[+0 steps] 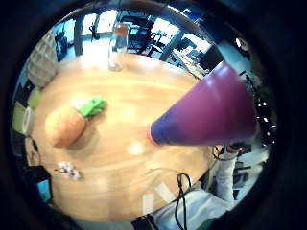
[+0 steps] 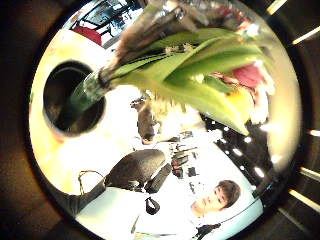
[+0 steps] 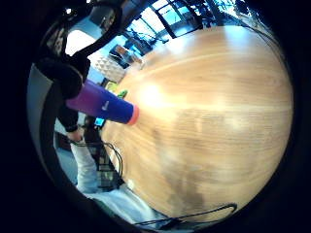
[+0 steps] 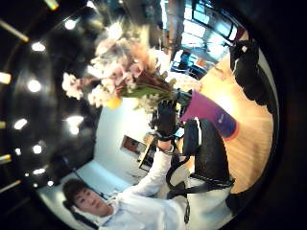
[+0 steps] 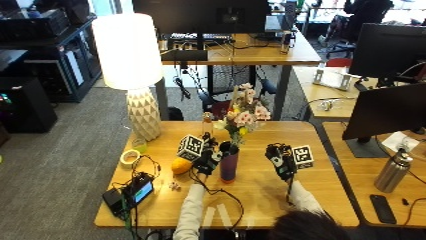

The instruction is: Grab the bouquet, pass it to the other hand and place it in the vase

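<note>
A purple vase (image 5: 228,170) stands upright on the wooden table (image 5: 259,192) in front of me. The bouquet (image 5: 244,117) of pink and yellow flowers with green leaves rises above it. Its stems (image 2: 92,87) reach down into the vase's dark mouth (image 2: 57,100). My left hand (image 5: 208,159) is at the vase's left side, and its fingers (image 4: 165,117) curl round the stems just above the rim. My right hand (image 5: 281,161) hovers apart to the right of the vase, fingers relaxed and holding nothing. The vase (image 1: 206,112) fills much of the left little finger side palm view.
An orange plush fruit (image 1: 64,125) with a green top lies left of the vase. A clear glass bottle (image 1: 117,45) stands behind it. A white lamp (image 5: 133,60), a tape roll (image 5: 130,157) and a cabled device (image 5: 130,192) occupy the table's left side.
</note>
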The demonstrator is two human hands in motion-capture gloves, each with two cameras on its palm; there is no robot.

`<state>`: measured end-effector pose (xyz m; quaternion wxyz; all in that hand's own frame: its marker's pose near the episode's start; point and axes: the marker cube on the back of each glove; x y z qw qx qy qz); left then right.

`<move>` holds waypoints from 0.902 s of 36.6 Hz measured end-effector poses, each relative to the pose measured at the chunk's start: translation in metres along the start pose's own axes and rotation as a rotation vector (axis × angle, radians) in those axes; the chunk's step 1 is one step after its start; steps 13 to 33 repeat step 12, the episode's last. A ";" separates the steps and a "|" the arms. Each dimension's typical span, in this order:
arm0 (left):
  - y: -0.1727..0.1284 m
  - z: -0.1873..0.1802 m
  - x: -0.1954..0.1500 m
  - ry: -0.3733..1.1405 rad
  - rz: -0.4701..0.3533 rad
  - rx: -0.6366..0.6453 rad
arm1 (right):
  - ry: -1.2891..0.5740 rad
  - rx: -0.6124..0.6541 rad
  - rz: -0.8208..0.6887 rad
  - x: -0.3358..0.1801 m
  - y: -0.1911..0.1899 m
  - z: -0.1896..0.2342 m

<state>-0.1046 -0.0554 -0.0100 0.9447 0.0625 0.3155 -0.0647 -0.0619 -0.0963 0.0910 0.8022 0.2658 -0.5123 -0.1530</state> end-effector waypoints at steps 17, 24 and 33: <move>-0.003 0.003 -0.014 0.206 0.134 0.091 | -0.238 -0.116 0.025 0.019 0.004 -0.012; -0.003 0.003 -0.014 0.206 0.134 0.091 | -0.238 -0.116 0.025 0.019 0.004 -0.012; -0.003 0.003 -0.014 0.206 0.134 0.091 | -0.238 -0.116 0.025 0.019 0.004 -0.012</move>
